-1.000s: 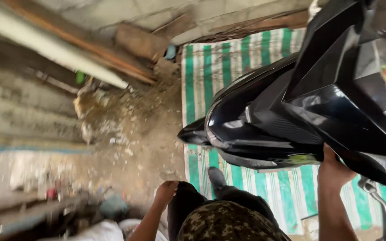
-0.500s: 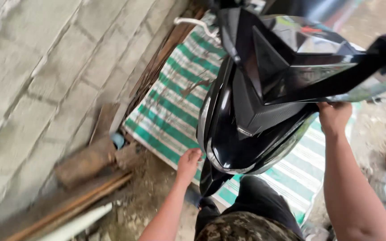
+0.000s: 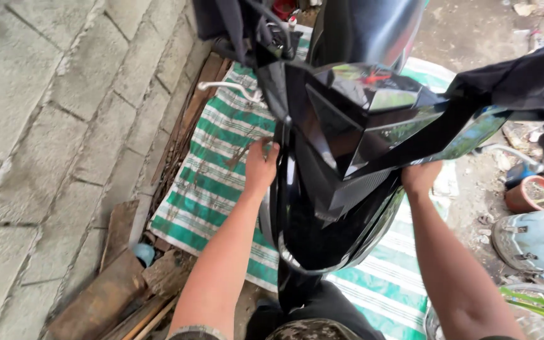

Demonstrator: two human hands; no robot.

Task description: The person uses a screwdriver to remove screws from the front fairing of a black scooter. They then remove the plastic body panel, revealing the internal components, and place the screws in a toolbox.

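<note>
1. Head view looks down on one black scooter front, glossy and pointed, which fills the middle of the picture between two bare arms.
2. One left hand lies against the left edge of that black body, fingers wrapped round the rim; it is pressed to the panel, but whether the fingers close fully behind it cannot be told.
3. One right hand grips the right edge of the same body from below; only its back and wrist show, so the fingers are hidden behind the panel.
4. One black fender hangs low at the bottom of the scooter front, just above the person's dark trousers and one patterned shoe.
5. One green-and-white striped sheet is spread on the ground beneath the scooter.
6. One silver brake lever sticks out to the left near the top, above the sheet.
7. One block wall of grey stone runs down the left side.
8. Several rusty boards lie between the wall and the sheet.
9. One clay pot stands on the dirt at the right, near one grey round container and some green leaves.
</note>
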